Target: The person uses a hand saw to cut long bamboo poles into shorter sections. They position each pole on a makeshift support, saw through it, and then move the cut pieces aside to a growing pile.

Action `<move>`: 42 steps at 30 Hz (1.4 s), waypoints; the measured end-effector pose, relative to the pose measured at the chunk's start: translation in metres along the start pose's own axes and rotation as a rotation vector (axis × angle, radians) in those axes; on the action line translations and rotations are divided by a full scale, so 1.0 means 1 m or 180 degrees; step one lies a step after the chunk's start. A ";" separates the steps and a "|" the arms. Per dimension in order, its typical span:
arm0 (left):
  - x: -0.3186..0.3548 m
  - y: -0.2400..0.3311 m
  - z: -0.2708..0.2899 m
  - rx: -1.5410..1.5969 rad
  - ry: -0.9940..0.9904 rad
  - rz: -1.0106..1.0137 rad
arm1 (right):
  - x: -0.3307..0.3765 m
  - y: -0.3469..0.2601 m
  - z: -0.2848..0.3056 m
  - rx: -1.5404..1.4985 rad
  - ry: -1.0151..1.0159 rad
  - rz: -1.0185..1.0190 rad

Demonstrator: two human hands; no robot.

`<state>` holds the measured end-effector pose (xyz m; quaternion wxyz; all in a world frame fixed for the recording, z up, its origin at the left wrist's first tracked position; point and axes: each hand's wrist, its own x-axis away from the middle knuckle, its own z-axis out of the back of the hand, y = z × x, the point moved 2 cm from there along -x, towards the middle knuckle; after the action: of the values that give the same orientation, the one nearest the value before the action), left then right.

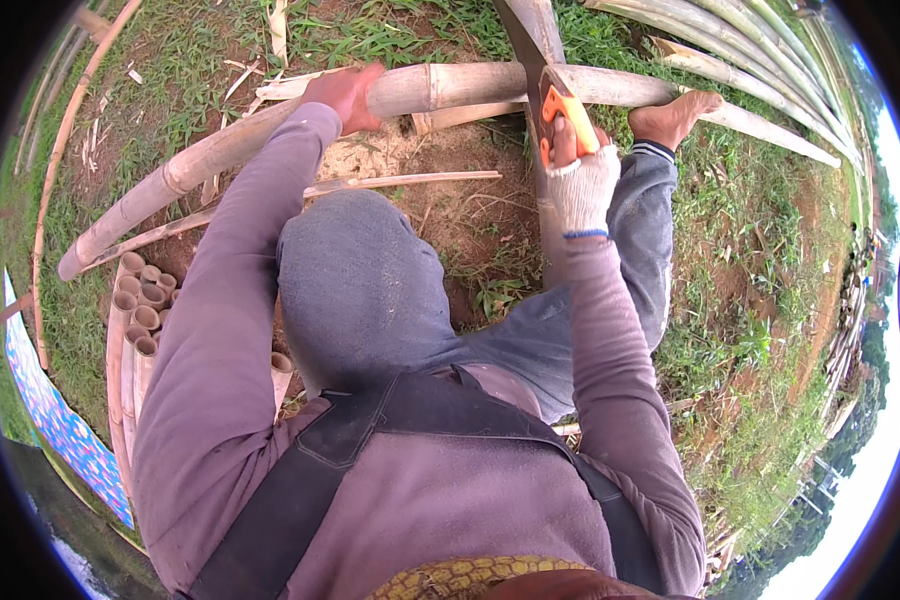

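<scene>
A long bamboo pole [467, 86] runs crosswise in front of me. My bare left hand [348, 98] is closed around it, left of the middle. In a white knit glove, my right hand [580, 165] grips the orange handle of a handsaw [519, 38]. The saw's blade meets the pole, pointing away from me; how deep it sits in the pole I cannot tell. My bare foot [670, 120] rests on the pole just right of the saw. Under the pole lies another thick bamboo piece [550, 215], running away from me.
Several cut bamboo tubes [146, 318] are bundled at my left. Long bamboo poles [745, 45] lie at the far right. Thin split strips [400, 181] and pale sawdust [370, 155] are on the ground between my legs. A blue patterned sheet [55, 400] lies far left.
</scene>
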<state>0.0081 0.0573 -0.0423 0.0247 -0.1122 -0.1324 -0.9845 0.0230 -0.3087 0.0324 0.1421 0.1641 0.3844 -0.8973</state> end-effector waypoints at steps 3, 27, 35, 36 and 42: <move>0.002 -0.012 -0.010 -0.0169 0.0174 0.0066 | 0.099 0.012 0.065 -0.0728 -0.0171 -0.0775; -0.002 -0.001 -0.012 -0.0137 -0.0019 0.0139 | 0.110 0.039 0.054 -0.1824 0.0168 -0.1067; -0.002 -0.013 -0.012 -0.0054 0.0133 -0.0005 | 0.054 0.017 0.030 -0.0602 -0.0108 -0.0539; 0.000 -0.017 -0.013 -0.0056 0.0108 0.0053 | 0.092 0.018 0.055 -0.1017 -0.0095 -0.0863; 0.000 -0.006 -0.006 -0.0154 0.0133 0.0074 | 0.170 0.041 0.097 -0.1478 -0.0039 -0.1100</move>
<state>0.0067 0.0613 -0.0496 0.0363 -0.0937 -0.1067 -0.9892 -0.1335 -0.4291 0.0002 0.0232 0.0538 0.6010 -0.7971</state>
